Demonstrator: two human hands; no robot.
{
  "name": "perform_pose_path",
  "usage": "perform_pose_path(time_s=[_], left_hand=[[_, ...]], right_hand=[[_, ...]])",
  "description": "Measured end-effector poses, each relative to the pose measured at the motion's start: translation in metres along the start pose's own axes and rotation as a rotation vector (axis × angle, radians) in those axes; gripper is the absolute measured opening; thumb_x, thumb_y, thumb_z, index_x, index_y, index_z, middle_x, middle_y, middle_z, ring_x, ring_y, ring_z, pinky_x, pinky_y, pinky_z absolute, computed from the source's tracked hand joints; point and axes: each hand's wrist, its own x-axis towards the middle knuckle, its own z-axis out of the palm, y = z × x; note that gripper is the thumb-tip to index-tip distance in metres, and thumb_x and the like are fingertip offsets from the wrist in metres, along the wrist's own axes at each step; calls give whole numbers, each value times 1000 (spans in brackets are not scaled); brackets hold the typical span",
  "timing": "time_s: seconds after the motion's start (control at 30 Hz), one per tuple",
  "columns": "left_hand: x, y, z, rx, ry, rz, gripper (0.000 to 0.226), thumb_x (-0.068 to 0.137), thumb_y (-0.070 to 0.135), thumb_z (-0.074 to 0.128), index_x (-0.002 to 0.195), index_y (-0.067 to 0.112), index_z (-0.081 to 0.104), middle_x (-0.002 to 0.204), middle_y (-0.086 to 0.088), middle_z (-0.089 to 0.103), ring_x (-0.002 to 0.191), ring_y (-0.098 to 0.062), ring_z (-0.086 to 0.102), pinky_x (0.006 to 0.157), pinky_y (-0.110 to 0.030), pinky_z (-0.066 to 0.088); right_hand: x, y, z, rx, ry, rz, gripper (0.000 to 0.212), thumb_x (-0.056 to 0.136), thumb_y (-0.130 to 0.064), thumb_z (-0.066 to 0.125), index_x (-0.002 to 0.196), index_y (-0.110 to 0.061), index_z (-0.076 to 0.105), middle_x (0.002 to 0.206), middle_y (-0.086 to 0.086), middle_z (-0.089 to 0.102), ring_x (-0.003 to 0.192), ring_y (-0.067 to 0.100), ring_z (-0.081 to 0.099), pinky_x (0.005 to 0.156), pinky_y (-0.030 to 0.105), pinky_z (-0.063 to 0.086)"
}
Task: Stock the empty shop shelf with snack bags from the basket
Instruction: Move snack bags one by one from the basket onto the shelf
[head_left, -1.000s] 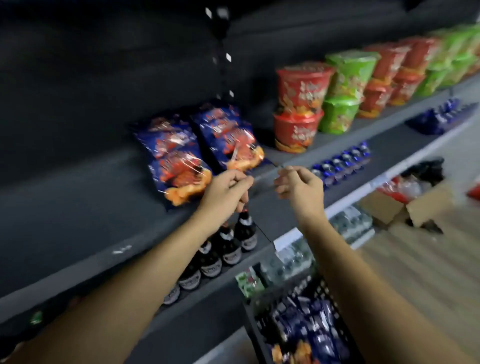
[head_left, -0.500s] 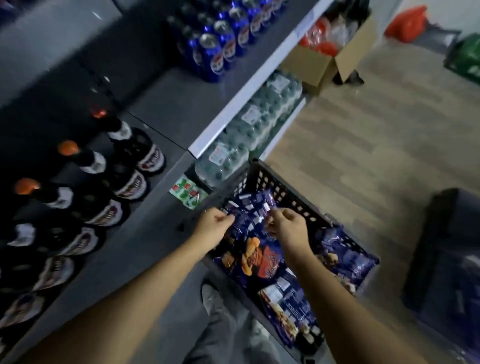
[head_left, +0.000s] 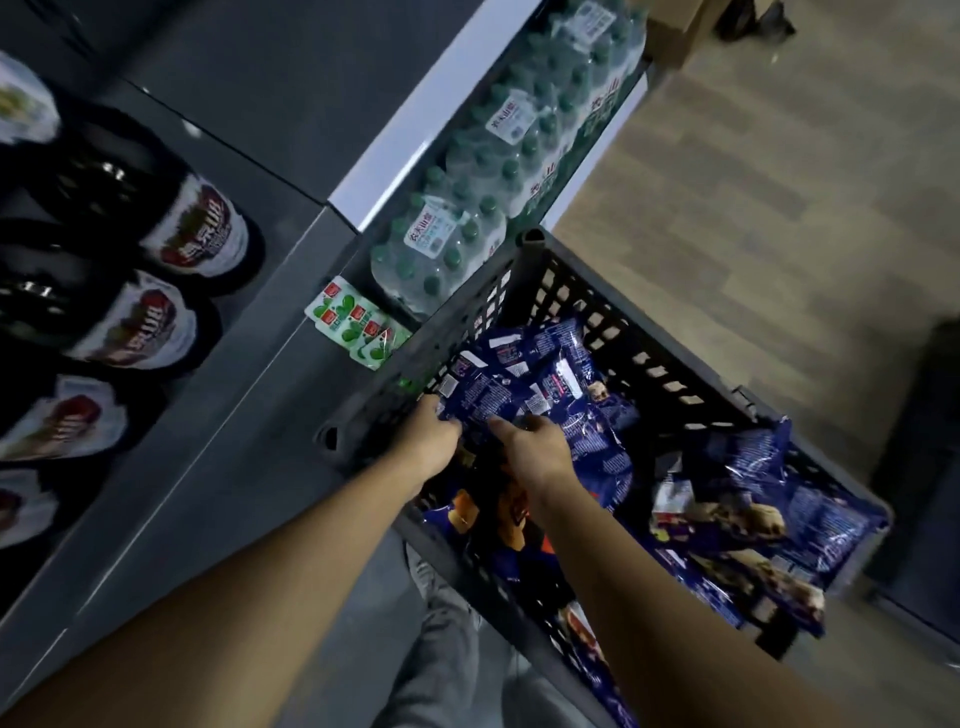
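Floor (head_left: 727, 182), basket (head_left: 613, 312) nearer, left hand (head_left: 428, 441), right hand (head_left: 535, 447) — both gripping snack bag (head_left: 493, 389)

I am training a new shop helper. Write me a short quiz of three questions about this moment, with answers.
1. True or false: the left hand and the right hand both touch a blue snack bag inside the basket.
2. What is stacked beside the basket's far corner? A) wrapped water bottle packs B) noodle cups C) cans
3. Fill in: the dark bottles are on the person's ____ side.
Key: 1 true; 2 A; 3 left.
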Motion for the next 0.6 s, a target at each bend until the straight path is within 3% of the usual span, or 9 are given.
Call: perform_pose_path(time_s=[0.23, 0.33, 0.5, 0.53, 0.6], left_hand=[[-22, 3, -9, -107, -9, 45, 63, 97, 21, 64, 151, 15, 34, 139, -8, 55, 119, -25, 57, 104, -39, 45], [-41, 10, -20, -140, 27, 122, 70, 89, 26, 75, 148, 16, 39, 132, -1, 54, 113, -14, 51, 98, -30, 40], [-79, 46, -44, -263, -23, 209, 71, 82, 39, 75, 142, 17, 45, 124, 10, 58, 110, -8, 57, 96, -29, 44], [-88, 55, -50, -271, -8, 233, 69, 79, 42, 73, 137, 15, 49, 121, 7, 61, 107, -10, 59, 91, -28, 45], [-103, 71, -63, -290, 0, 259, 81, 62, 52, 70, 132, 14, 57, 124, -3, 66, 110, -19, 63, 90, -29, 45]], right_hand=[[-12, -9, -2, 173, -30, -39, 12, 91, -16, 72, 102, -13, 67, 90, 6, 77, 80, 23, 73, 72, 34, 60], [-28, -23, -14, 257, -61, -45, 15, 89, -11, 70, 101, -6, 64, 78, 5, 74, 74, 24, 71, 75, 39, 57], [-63, -54, -39, 308, -121, -90, 45, 66, -29, 74, 101, -6, 60, 76, 10, 57, 60, 21, 54, 51, 28, 41], [-73, -63, -45, 316, -140, -104, 43, 65, -30, 73, 99, -7, 60, 76, 11, 56, 60, 22, 53, 51, 27, 39], [-92, -82, -58, 308, -181, -129, 18, 81, -22, 65, 89, -6, 62, 65, 9, 58, 49, 20, 52, 45, 23, 37]])
